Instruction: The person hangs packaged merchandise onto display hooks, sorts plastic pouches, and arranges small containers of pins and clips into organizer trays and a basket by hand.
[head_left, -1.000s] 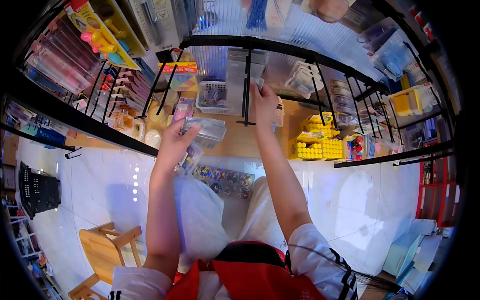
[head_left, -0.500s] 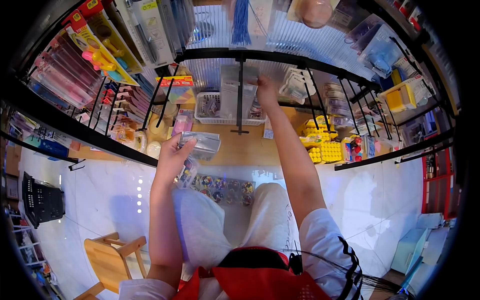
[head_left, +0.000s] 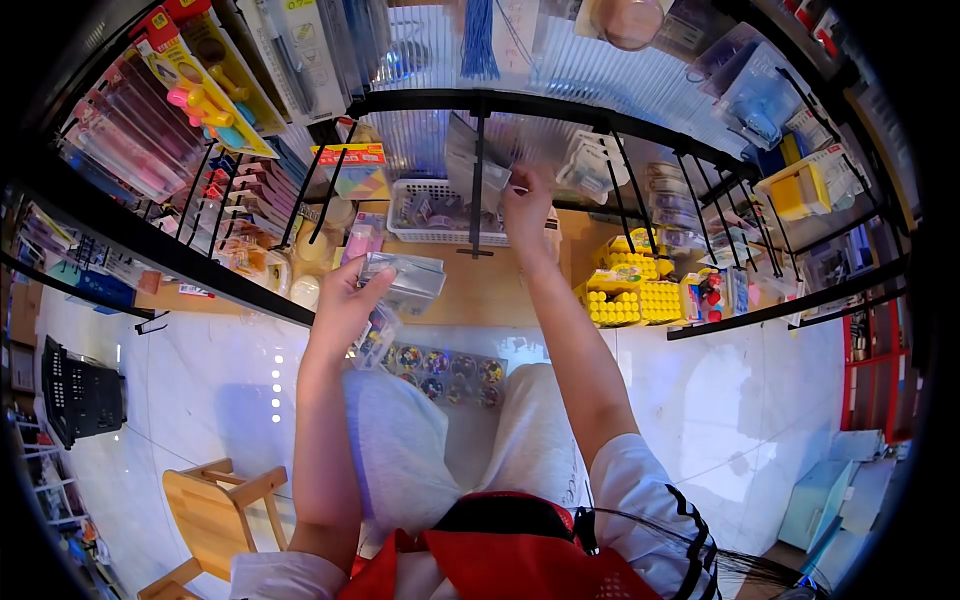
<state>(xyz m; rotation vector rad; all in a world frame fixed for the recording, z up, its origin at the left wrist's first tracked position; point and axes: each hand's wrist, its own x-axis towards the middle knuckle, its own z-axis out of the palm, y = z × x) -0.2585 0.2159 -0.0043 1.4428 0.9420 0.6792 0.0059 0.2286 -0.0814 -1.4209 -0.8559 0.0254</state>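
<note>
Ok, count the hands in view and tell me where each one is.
2: the left hand grips clear packets; the right hand is right of a black hook in the picture. No others show.

I saw light [head_left: 715, 390] glaring off the pale tiled floor [head_left: 190, 360]. A wooden chair [head_left: 207, 522] stood at the left, well apart from red shelving [head_left: 880, 365] at the right.

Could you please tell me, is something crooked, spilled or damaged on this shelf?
The clear packet at the middle hook looks askew: it slants beside the right hand, possibly from being handled. I see no spill or damage.
</note>
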